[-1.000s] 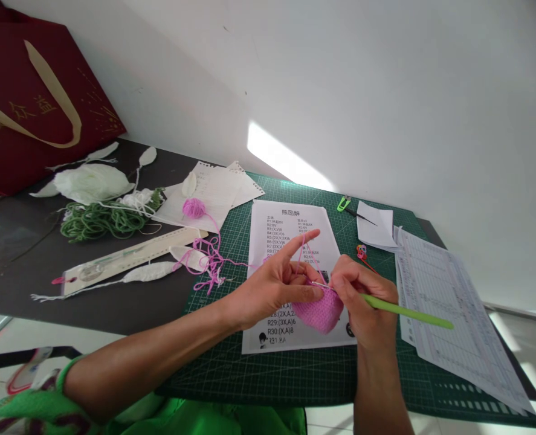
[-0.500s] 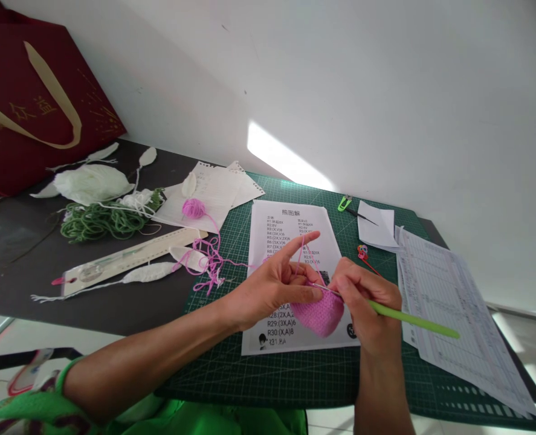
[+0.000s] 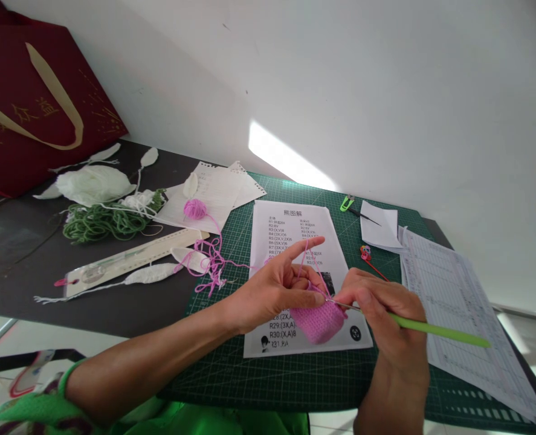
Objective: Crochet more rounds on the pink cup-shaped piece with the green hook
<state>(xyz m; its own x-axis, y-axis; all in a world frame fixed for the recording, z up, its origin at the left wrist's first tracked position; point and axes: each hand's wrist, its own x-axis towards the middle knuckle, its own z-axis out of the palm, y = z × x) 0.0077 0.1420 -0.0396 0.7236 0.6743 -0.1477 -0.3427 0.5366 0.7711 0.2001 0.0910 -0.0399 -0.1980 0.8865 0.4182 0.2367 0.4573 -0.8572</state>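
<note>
My left hand (image 3: 286,284) pinches the top edge of a pink crochet piece (image 3: 317,320), its index finger stretched out with pink yarn looped over it. In my right hand (image 3: 385,308) is a crochet hook (image 3: 440,332) with a light green handle. The hook's metal tip meets the piece's upper edge beside my left thumb, where the yarn comes down. From my left hand the strand runs left to a loose pink tangle (image 3: 211,263) and a small pink yarn ball (image 3: 195,209). A printed pattern sheet (image 3: 272,211) lies beneath the piece.
A green cutting mat (image 3: 268,380) covers the dark table. Left are white yarn (image 3: 95,184), green yarn (image 3: 109,223), a ruler (image 3: 136,257) and a red bag (image 3: 36,90). To the right sit a green clip (image 3: 346,203), small ring markers (image 3: 365,252) and lined sheets (image 3: 449,290).
My right hand and the hook have drawn back to the right, showing more of the metal shaft. My left hand keeps its hold, its index finger slightly lower.
</note>
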